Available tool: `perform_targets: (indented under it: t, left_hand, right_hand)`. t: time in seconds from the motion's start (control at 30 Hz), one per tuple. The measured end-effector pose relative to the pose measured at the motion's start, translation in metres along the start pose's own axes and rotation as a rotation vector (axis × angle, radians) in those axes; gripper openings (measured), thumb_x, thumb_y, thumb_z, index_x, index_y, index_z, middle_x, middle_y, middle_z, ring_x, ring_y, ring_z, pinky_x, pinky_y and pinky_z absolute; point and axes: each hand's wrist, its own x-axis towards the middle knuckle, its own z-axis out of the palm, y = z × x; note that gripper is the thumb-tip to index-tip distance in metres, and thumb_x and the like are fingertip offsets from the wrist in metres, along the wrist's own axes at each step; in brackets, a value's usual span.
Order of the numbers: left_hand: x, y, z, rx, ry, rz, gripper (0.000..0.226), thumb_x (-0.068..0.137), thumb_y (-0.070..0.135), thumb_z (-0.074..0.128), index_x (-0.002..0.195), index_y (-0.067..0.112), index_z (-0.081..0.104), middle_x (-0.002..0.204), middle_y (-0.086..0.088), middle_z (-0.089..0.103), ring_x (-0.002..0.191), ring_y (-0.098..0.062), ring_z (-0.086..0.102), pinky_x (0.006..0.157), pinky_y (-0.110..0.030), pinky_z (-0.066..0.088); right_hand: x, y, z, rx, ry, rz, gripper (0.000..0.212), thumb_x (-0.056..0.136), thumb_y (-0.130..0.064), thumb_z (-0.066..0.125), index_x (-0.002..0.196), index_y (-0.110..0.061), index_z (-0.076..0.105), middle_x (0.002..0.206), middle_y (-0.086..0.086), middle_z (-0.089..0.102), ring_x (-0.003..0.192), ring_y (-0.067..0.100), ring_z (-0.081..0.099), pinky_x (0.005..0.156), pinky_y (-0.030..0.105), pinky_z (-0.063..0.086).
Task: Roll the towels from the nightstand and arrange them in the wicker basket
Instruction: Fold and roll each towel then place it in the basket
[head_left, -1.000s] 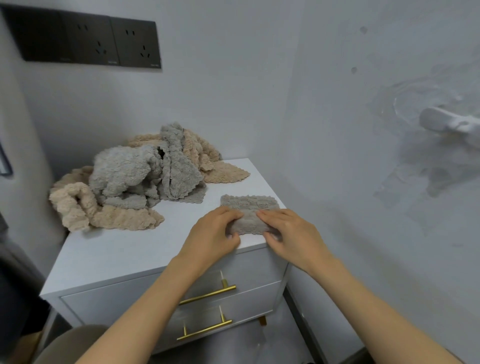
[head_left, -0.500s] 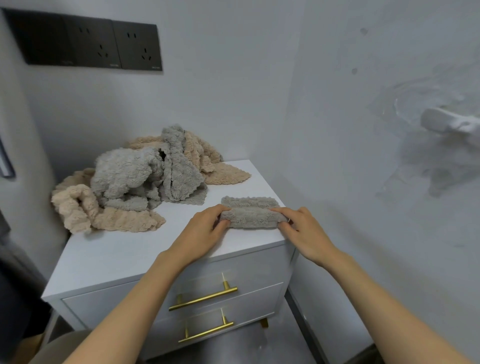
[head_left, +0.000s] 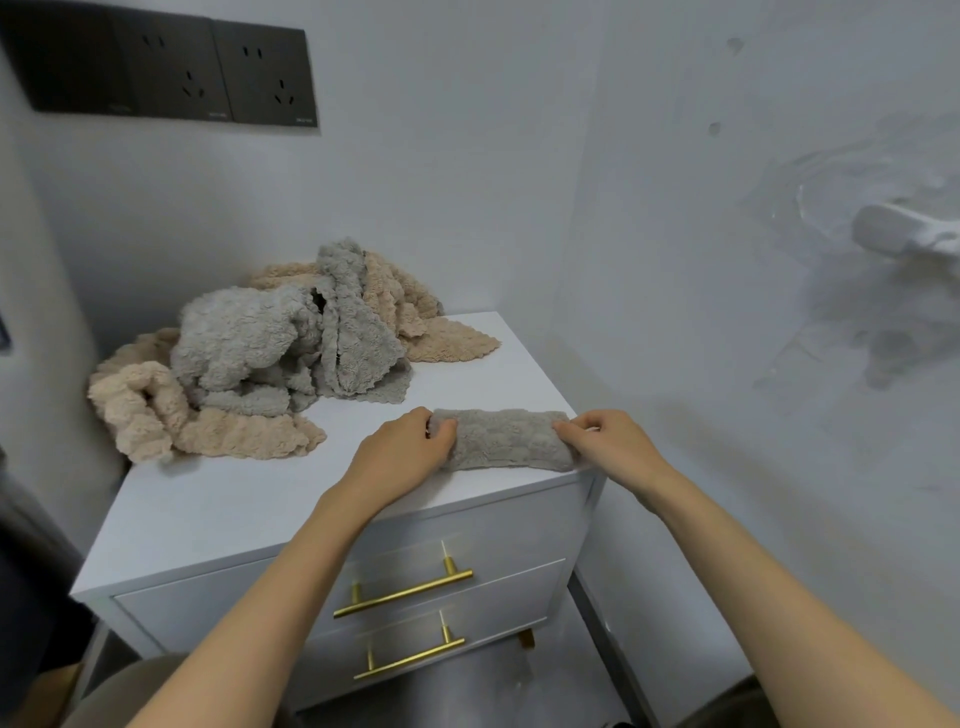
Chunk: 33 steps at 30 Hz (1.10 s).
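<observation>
Fingers (head_left: 442, 430) of left hand (head_left: 400, 457), right hand (head_left: 615, 447) grip towel roll (head_left: 504, 439) ends | axis left-right

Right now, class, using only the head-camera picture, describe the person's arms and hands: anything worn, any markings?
The left hand and right hand are bare, with no gloves, rings, watch or bracelet showing. Both forearms are uncovered down to the picture's lower edge, so no sleeve is visible. No marks or tattoos can be made out.

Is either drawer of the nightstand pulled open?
No, the upper drawer and lower drawer both sit flush with the front of the nightstand.
</observation>
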Motion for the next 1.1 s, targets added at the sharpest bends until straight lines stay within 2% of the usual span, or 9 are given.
perform_targets:
  t: [0.07, 0.13, 0.23, 0.37, 0.5, 0.6, 0.77, 0.93, 1.1]
  left_hand:
    - [0.001, -0.002, 0.002, 0.03, 0.004, -0.043, 0.04, 0.094, 0.052, 0.035, 0.088, 0.015, 0.048, 0.082, -0.002, 0.062, 0.078, -0.022, 0.057, 0.067, -0.033, 0.041]
    - [0.003, -0.003, 0.002, 0.022, -0.002, -0.073, 0.041, 0.092, 0.057, 0.036, 0.095, 0.018, 0.049, 0.09, -0.001, 0.062, 0.088, -0.024, 0.057, 0.078, -0.037, 0.045]
    - [0.005, -0.001, 0.0, 0.003, -0.029, -0.113, 0.047, 0.085, 0.063, 0.033, 0.081, 0.02, 0.051, 0.084, 0.002, 0.058, 0.096, -0.028, 0.053, 0.079, -0.036, 0.041]
    - [0.001, 0.009, -0.002, -0.026, -0.013, -0.167, 0.05, 0.094, 0.049, 0.04, 0.056, 0.017, 0.037, 0.071, -0.003, 0.047, 0.095, -0.032, 0.049, 0.074, -0.033, 0.032]
    - [-0.007, 0.017, -0.002, -0.077, -0.002, -0.177, 0.049, 0.096, 0.045, 0.04, 0.058, 0.015, 0.035, 0.071, -0.002, 0.045, 0.093, -0.029, 0.046, 0.074, -0.032, 0.029]
    - [-0.017, 0.024, -0.001, -0.246, -0.011, -0.129, 0.043, 0.099, 0.04, 0.04, 0.064, 0.017, 0.031, 0.065, 0.001, 0.037, 0.072, -0.02, 0.04, 0.067, -0.03, 0.028]
    - [-0.031, 0.035, -0.006, -0.652, -0.038, -0.104, 0.031, 0.098, 0.037, 0.046, 0.079, 0.015, 0.036, 0.07, 0.001, 0.036, 0.065, -0.014, 0.036, 0.068, -0.027, 0.036]
    - [-0.045, 0.051, -0.01, -0.919, -0.084, -0.111, 0.029, 0.095, 0.038, 0.053, 0.083, 0.013, 0.042, 0.086, -0.007, 0.044, 0.082, -0.02, 0.049, 0.093, -0.045, 0.05]
    - [-0.072, 0.081, -0.012, -0.996, -0.097, -0.004, 0.03, 0.094, 0.039, 0.054, 0.08, 0.015, 0.042, 0.072, 0.001, 0.038, 0.075, -0.016, 0.041, 0.079, -0.035, 0.046]
  right_hand:
    - [0.002, -0.003, 0.002, -0.026, 0.012, 0.039, 0.035, 0.087, -0.034, 0.06, 0.072, -0.002, 0.066, 0.074, 0.014, 0.064, 0.076, 0.015, 0.055, 0.067, 0.027, 0.038]
    - [0.004, -0.005, 0.002, -0.062, -0.009, 0.074, 0.028, 0.085, -0.034, 0.06, 0.069, -0.012, 0.06, 0.067, 0.011, 0.055, 0.069, 0.017, 0.051, 0.065, 0.028, 0.035]
    - [0.007, -0.007, 0.002, -0.079, -0.026, 0.13, 0.027, 0.086, -0.033, 0.06, 0.069, -0.012, 0.059, 0.07, 0.008, 0.058, 0.068, 0.018, 0.053, 0.066, 0.028, 0.039]
    - [0.005, -0.014, 0.007, -0.064, -0.026, 0.165, 0.039, 0.092, -0.024, 0.054, 0.057, -0.015, 0.039, 0.061, 0.002, 0.043, 0.062, 0.018, 0.041, 0.053, 0.025, 0.029]
    - [0.003, -0.017, 0.012, -0.083, -0.039, 0.138, 0.036, 0.095, -0.021, 0.041, 0.061, -0.02, 0.029, 0.065, 0.0, 0.033, 0.08, 0.023, 0.032, 0.054, 0.027, 0.021]
    - [-0.004, -0.018, 0.011, 0.0, -0.034, 0.092, 0.035, 0.096, -0.018, 0.039, 0.063, -0.022, 0.025, 0.064, -0.001, 0.027, 0.064, 0.018, 0.03, 0.051, 0.027, 0.019]
    - [-0.023, -0.027, 0.001, 0.363, 0.021, 0.068, 0.013, 0.097, -0.017, 0.041, 0.088, -0.009, 0.045, 0.088, 0.012, 0.051, 0.062, 0.013, 0.063, 0.06, 0.028, 0.058]
    - [-0.057, -0.037, -0.019, 0.55, 0.192, 0.019, 0.009, 0.1, -0.017, 0.044, 0.102, -0.008, 0.041, 0.096, 0.006, 0.052, 0.075, 0.014, 0.06, 0.058, 0.025, 0.059]
    - [-0.099, -0.037, -0.045, 0.591, 0.333, -0.078, 0.003, 0.098, -0.011, 0.045, 0.097, -0.011, 0.043, 0.082, 0.003, 0.057, 0.066, 0.011, 0.056, 0.05, 0.023, 0.049]
